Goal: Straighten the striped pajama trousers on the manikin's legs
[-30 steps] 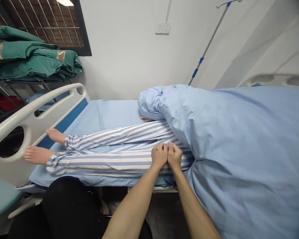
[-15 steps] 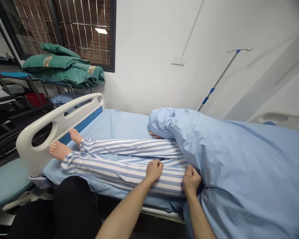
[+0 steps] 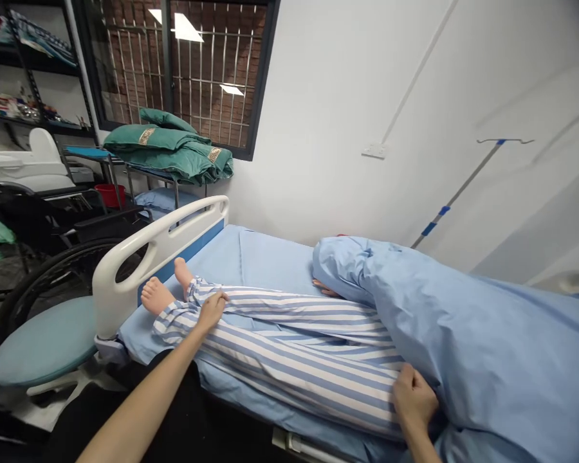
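L hand [image 3: 211, 310] on the near lower leg of the dummy [image 3: 157, 296], just above the ankle, over the striped pj trousers [image 3: 309, 366]. Fingers [image 3: 220, 297] slightly spread, curved on the cloth, no clear pinch. R hand [image 3: 413, 399] way up at the thigh, right by the edge of the blue quilt [image 3: 477, 341], fingers curled in, can't tell if they're pinching quilt or trousers.

Dummy's lying along the bed [image 3: 270, 263], bare feet by the white footboard [image 3: 118, 302], top half under the quilt. Leg looks floppy and fairly heavy, so prob best held at ankle + thigh, palm under the limb. Pj cloth looks thin, likely slips over the leg, so grabbing cloth alone wd just drag fabric. Quilt looks soft, bulky, light, easy to grab by the edge. Green folded blankets [image 3: 168, 148] on a rack behind, wheelchair [image 3: 53, 283] left of the bed.
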The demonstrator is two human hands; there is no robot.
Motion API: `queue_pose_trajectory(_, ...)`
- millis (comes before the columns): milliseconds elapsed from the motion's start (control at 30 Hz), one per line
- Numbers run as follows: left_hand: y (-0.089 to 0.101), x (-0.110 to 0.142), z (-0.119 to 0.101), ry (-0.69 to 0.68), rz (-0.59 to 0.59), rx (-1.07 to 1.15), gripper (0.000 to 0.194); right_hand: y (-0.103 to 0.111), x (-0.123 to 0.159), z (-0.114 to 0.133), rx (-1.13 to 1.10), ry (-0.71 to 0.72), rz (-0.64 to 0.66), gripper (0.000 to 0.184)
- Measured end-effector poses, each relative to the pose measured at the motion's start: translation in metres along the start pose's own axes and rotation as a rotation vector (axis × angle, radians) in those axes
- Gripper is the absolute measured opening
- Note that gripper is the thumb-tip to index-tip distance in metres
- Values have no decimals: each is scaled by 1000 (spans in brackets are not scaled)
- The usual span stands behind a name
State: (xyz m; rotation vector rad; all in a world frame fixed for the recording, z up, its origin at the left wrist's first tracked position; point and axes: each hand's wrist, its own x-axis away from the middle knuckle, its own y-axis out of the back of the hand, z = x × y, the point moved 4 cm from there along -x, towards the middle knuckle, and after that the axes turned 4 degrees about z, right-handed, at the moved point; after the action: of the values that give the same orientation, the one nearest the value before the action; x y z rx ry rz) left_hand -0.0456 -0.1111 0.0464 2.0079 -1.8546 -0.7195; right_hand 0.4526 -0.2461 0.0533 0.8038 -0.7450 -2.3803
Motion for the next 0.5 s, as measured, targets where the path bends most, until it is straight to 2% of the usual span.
queue_pose_trajectory(100, 36, -12, 18, 16, -40, 3, 29, 0, 1, 4, 19, -18, -7, 29)
queue_pose_trajectory(200, 52, -15, 36, 60, -58, -22, 30, 0, 0, 4, 38, -35, 9, 28)
queue_pose_trajectory(367, 44, -1, 60, 38, -45, -239, 26, -2, -8, 3, 98, -110, 30, 24)
queue_pose_trajectory(433, 39, 5, 61, 37, -46, -321, 26, -14, -4, 20, 122, -71, 53, 25)
queue_pose_trajectory(500, 36, 9, 60, 74, -37, -348, 28, -38, 11, 54, 75, 49, 96, 29)
